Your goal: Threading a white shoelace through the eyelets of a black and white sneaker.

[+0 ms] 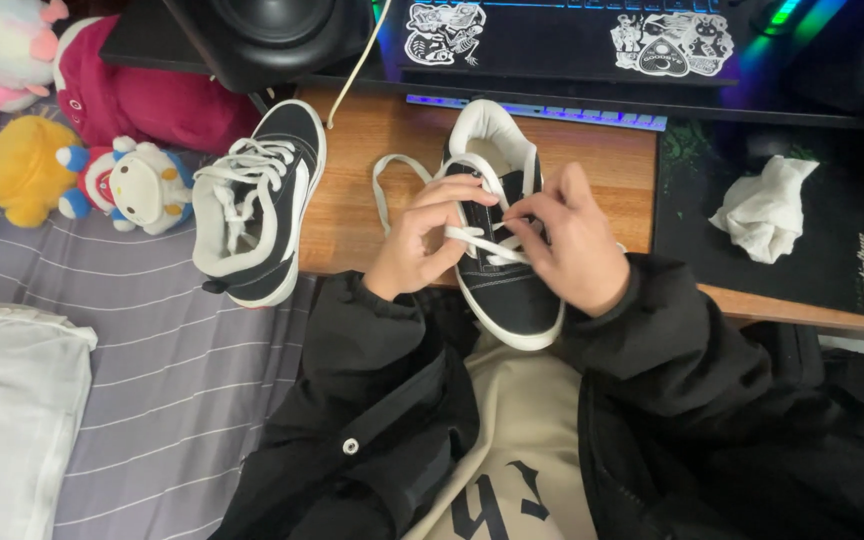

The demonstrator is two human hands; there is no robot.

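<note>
Head view: both hands (497, 240) pinching white lace (482, 240) over sneaker (507, 290) overhanging desk edge (352, 265).

- Shoe (507, 285), centre of frame: black matt canvas upper, white smooth rubber sole edge, flat white woven lace (487, 245).
- Second shoe (262, 200), left of centre: same matt canvas and white lining.
- Surface (352, 210): wood, smooth, light-brown grain.
- Mat (842, 200), right: black matt cloth face.
- Tissue (764, 208) on the mat: white crumpled paper.
- Plush toys (142, 185), upper left: soft fuzzy fabric.
- Bed sheet (172, 360), lower left: grey striped cloth.
</note>
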